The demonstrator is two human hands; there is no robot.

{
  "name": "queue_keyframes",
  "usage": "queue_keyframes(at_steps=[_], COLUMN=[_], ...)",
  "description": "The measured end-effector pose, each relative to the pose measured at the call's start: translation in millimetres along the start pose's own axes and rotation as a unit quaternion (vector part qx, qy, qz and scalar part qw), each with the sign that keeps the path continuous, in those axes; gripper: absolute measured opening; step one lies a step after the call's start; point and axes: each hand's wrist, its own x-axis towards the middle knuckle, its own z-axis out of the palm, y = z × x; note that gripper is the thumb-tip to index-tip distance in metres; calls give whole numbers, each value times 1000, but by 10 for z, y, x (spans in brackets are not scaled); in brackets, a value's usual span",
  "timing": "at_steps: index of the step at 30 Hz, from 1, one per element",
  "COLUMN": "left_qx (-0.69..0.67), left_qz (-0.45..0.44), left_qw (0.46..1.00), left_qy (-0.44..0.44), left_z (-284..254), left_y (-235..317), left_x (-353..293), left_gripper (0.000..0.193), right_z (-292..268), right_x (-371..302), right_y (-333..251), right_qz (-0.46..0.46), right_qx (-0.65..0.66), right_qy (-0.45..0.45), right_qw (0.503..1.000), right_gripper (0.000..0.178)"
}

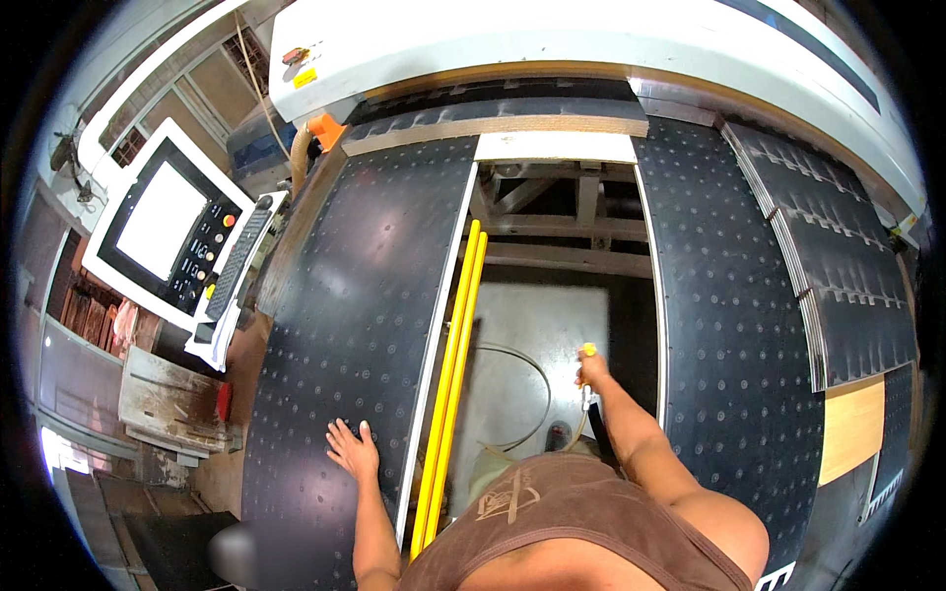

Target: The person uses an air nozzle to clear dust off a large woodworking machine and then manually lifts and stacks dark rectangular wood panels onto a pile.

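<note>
My left hand (pixel 355 449) lies flat on the black air-float table (pixel 345 295), its fingers spread and nothing in them. Over the gap between the two tables, my right hand (pixel 592 372) is wrapped round an air blow gun (pixel 590 350) with a yellow part showing above the fist. A thin pale hose (pixel 542 379) loops through the gap below. Between my hands, two yellow rails (pixel 455 374) run along the edge of the left table.
A control panel (pixel 163 222) with screen and keyboard (pixel 241 258) stands at the left. Across the far side spans a white machine beam (pixel 463 44). Black-faced panels (pixel 828 266) lie on the right table (pixel 729 325), beside a light wooden board (pixel 852 428).
</note>
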Motion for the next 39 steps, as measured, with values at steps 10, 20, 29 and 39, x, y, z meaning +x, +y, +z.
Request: queue_keyframes(at_steps=[10,20,29,39], left_qx=[19,-10,-41,-44], left_qz=[-3,-8,-8,-10], left_qw=[1000,1000,999,999], left_qy=[-14,-20,-3,9], left_z=[-20,-144,-219,-190], left_y=[183,308,203,220], left_x=[-43,-61,-81,-90], left_gripper=[72,71,72,69], right_z=[-888,-204,1412,510], right_x=[653,1199,-1230,-971], right_y=[-869,-687,-1481,-1956], right_qz=[-65,-44,-254,-239], right_qx=[219,-87,-194,-155], right_qy=[189,27,-311,-183], right_qw=[955,995,895,941], right_gripper=[36,46,42,51])
